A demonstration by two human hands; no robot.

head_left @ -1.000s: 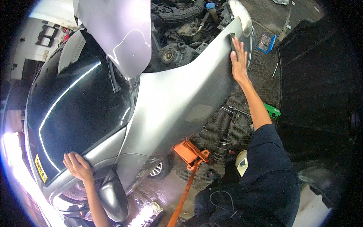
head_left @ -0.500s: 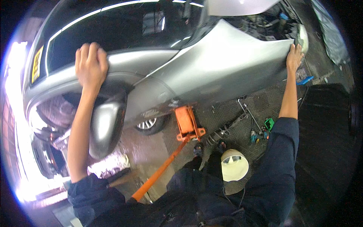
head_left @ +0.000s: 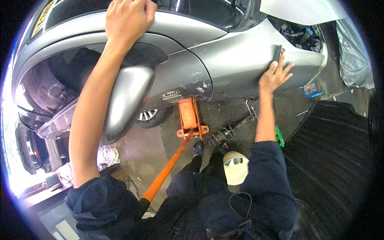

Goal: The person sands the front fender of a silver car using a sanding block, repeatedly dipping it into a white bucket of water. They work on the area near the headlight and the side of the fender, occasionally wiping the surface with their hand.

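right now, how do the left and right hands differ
The left hand has curled fingers; the right hand spreads some of its fingers. The left hand is at the windscreen pillar; the right hand is over the fender, beside a dark strip. Both are bare.

Left grip (head_left: 130, 20) — fingertips hidden; hood (head_left: 304, 10) — cut off above.

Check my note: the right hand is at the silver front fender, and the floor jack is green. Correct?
Not quite: the floor jack is orange, not green, as the head view shows. The right hand is indeed at the silver front fender.
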